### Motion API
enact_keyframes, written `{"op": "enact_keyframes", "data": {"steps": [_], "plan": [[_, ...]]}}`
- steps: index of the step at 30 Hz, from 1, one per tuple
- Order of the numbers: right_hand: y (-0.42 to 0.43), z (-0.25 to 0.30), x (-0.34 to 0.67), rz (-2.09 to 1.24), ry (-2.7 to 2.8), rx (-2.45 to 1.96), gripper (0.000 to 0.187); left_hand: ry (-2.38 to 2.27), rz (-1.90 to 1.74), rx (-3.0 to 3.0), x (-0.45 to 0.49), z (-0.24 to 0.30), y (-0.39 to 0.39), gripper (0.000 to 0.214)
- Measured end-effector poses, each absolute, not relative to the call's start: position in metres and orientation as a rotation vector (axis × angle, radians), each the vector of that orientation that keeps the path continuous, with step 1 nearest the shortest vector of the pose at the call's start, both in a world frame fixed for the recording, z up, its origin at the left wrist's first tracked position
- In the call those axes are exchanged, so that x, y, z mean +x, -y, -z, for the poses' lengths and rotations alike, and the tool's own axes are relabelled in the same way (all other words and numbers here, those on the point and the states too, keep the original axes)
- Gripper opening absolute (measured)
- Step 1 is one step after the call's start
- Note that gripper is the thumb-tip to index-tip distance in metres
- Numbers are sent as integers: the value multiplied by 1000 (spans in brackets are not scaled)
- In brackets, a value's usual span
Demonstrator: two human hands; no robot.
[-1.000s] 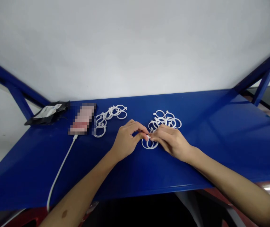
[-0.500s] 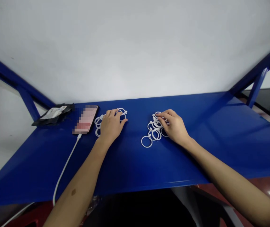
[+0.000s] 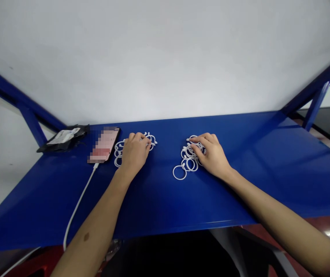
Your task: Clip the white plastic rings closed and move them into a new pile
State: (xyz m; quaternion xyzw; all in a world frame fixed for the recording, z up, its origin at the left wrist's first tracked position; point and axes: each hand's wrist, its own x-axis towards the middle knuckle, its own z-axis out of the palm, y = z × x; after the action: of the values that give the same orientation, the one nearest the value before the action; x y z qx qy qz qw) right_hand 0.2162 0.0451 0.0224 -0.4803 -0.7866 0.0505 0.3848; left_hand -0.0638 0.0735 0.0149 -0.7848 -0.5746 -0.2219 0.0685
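Two heaps of thin white plastic rings with small knobs lie on the blue tabletop. My left hand (image 3: 136, 152) covers much of the left heap of rings (image 3: 118, 161). Its thumb and fingertips are drawn together on a white ring (image 3: 152, 138) at the heap's right side; the exact contact is partly hidden. Over the right heap of rings (image 3: 190, 164) my right hand (image 3: 212, 154) is curved, thumb and index finger a little apart at the upper rings. Nearest me in that heap, one ring (image 3: 179, 179) lies flat at the lower left.
A phone (image 3: 104, 145) with a white charging cable (image 3: 79, 202) lies left of my left hand. Behind it is a black plastic packet (image 3: 63, 138) with a white label. Blue frame bars (image 3: 316, 105) rise at both ends of the tabletop (image 3: 153, 207), against a pale wall.
My left thumb has drawn in toward the fingers, and the rings beside it have shifted slightly. The right thumb and index finger have parted a little over their heap.
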Motion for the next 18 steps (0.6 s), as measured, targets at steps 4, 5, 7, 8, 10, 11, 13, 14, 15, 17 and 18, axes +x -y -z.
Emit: {"op": "enact_keyframes", "data": {"steps": [4, 5, 7, 8, 10, 11, 13, 14, 15, 17, 18], "plan": [[-44, -22, 216, -149, 2008, -1216, 19, 1809, 746, -2364, -59, -19, -71, 10], [-44, -22, 216, -151, 2008, -1213, 19, 1817, 780, -2347, -57, -20, -71, 10], [-44, -22, 215, -151, 2010, -1204, 18, 1826, 889, -2302, -54, -24, -70, 10], [-44, -23, 215, -150, 2012, -1201, 18, 1830, 964, -2280, -53, -26, -69, 10], [-43, -23, 214, -149, 2016, -1193, 18, 1849, 1142, -2269, -51, -31, -68, 9], [-42, -23, 214, -149, 2020, -1186, 18, 1872, 1237, -2282, -51, -34, -66, 10], [-41, -24, 212, -155, 2023, -1168, 17, 1954, 1432, -2327, -49, -39, -63, 13], [-40, -24, 212, -160, 2026, -1156, 17, 2003, 1531, -2358, -47, -41, -61, 15], [-38, -25, 211, -166, 2031, -1145, 17, 2047, 1634, -2401, -45, -42, -58, 18], [-35, -26, 208, -179, 2046, -1116, 17, 2083, 1838, -2537, -41, -44, -54, 21], [-33, -27, 207, -186, 2055, -1097, 18, 2071, 1927, -2632, -38, -44, -51, 21]]}}
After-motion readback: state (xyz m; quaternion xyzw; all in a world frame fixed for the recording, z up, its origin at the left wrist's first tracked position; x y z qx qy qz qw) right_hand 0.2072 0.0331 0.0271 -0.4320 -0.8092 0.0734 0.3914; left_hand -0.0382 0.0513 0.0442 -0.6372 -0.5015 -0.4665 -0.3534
